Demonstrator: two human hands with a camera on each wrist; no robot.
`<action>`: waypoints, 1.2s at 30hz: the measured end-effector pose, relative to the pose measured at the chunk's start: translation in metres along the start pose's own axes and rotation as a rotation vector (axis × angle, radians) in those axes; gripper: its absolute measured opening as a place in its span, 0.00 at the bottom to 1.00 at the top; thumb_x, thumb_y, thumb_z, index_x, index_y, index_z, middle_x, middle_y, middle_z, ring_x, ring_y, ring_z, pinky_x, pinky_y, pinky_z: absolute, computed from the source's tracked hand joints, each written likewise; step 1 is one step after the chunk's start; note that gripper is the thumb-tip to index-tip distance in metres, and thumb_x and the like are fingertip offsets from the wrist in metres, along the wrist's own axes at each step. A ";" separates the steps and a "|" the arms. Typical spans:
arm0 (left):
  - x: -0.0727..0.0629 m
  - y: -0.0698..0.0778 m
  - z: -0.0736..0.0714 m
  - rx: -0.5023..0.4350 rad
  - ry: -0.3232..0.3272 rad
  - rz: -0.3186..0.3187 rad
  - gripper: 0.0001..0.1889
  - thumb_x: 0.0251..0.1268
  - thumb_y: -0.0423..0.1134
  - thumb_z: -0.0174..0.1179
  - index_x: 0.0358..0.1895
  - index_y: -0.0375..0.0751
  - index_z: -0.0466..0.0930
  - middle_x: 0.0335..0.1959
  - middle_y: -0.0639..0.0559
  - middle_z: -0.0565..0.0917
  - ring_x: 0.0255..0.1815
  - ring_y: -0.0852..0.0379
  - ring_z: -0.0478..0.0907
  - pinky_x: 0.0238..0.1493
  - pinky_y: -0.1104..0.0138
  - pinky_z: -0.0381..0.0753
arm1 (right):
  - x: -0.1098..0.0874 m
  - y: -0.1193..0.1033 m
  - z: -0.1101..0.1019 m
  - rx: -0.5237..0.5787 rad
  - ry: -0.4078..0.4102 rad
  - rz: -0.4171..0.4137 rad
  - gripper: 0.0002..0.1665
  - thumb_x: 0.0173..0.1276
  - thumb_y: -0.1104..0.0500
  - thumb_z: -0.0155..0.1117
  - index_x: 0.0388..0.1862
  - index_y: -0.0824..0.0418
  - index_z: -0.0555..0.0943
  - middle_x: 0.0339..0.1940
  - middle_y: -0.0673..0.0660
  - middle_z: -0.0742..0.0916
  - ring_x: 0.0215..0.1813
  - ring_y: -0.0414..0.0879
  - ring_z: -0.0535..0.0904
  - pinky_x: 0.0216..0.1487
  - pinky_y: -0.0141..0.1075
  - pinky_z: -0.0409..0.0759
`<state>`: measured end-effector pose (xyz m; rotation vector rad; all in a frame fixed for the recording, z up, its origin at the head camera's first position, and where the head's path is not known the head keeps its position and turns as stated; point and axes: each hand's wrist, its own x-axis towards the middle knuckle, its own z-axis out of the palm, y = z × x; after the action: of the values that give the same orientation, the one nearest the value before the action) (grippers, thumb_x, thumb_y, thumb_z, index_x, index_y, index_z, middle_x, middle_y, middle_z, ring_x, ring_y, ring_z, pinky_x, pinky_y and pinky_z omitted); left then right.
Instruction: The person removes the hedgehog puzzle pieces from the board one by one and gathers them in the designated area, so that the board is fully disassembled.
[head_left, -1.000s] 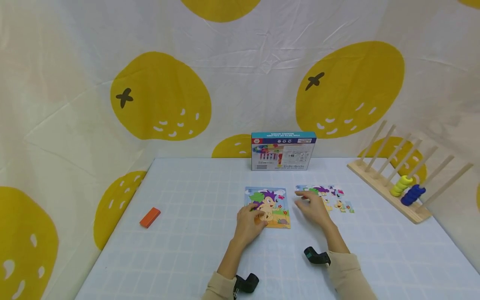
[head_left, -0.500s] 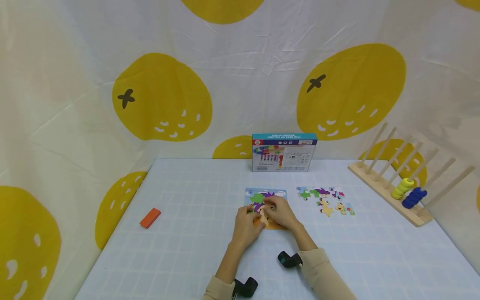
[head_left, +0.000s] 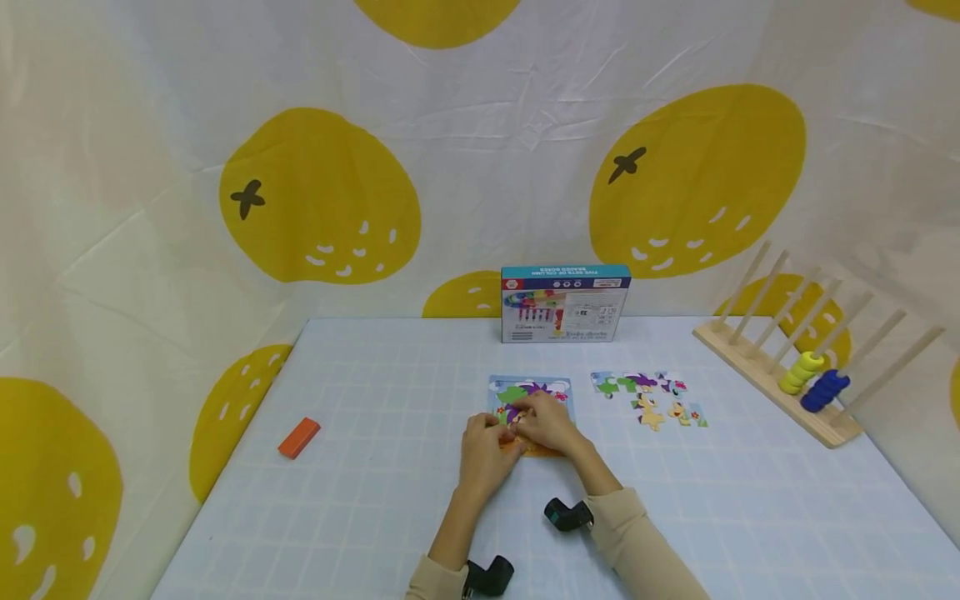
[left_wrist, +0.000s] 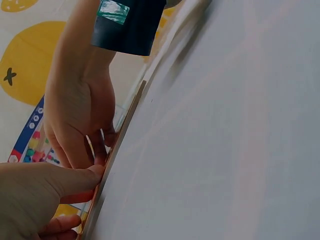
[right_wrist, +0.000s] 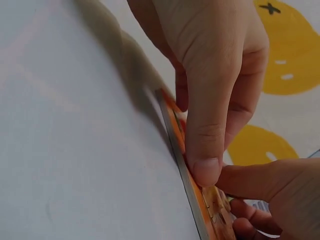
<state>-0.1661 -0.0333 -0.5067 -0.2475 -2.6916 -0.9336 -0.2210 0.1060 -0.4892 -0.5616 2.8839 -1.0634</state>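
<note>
A flat jigsaw board [head_left: 528, 385] with a purple-haired hedgehog picture lies mid-table. My left hand [head_left: 483, 454] bends over its left side, thumb and fingertips close to the surface. From the right, my right hand [head_left: 551, 423] reaches across the board, its fingertips beside the left ones. In the right wrist view the right hand [right_wrist: 215, 75] has its thumb pointing down at the board [right_wrist: 185, 165], and the left hand [right_wrist: 285, 190] comes in right beside it. The left wrist view has the left hand [left_wrist: 40, 195] at the board's edge. I cannot tell whether a piece is pinched; the fingers hide it.
Loose puzzle pieces [head_left: 649, 410] lie right of the board. Behind stands a toy box [head_left: 566, 304]. A wooden peg rack [head_left: 780, 379] with yellow and blue beads is at the right, an orange block [head_left: 299, 437] at the left.
My right hand has moved left from beside the loose pieces onto the board, meeting the left hand. The left hand has stayed on the board, shifting slightly left.
</note>
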 end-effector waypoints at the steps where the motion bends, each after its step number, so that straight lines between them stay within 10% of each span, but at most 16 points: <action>1: 0.000 0.000 0.000 -0.004 0.002 -0.005 0.12 0.48 0.47 0.72 0.26 0.41 0.85 0.41 0.47 0.76 0.49 0.50 0.70 0.52 0.55 0.72 | 0.000 0.000 0.000 0.002 -0.005 0.004 0.21 0.52 0.58 0.72 0.46 0.64 0.84 0.42 0.58 0.84 0.45 0.51 0.77 0.50 0.49 0.75; 17: -0.002 -0.003 0.003 -0.005 0.052 -0.008 0.13 0.44 0.46 0.74 0.22 0.43 0.82 0.45 0.43 0.77 0.47 0.46 0.70 0.48 0.54 0.71 | 0.009 0.002 -0.002 0.159 -0.046 0.155 0.33 0.46 0.61 0.78 0.51 0.72 0.78 0.35 0.56 0.82 0.36 0.45 0.74 0.43 0.41 0.77; 36: 0.000 -0.004 0.003 -0.025 0.047 -0.059 0.08 0.47 0.42 0.72 0.20 0.45 0.84 0.47 0.40 0.77 0.51 0.45 0.69 0.51 0.52 0.69 | -0.001 0.003 0.004 0.299 0.100 0.080 0.12 0.56 0.68 0.68 0.39 0.64 0.77 0.27 0.55 0.83 0.28 0.43 0.76 0.22 0.32 0.75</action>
<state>-0.1673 -0.0346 -0.5110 -0.1509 -2.6587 -0.9785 -0.2210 0.1060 -0.4938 -0.3847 2.7208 -1.5114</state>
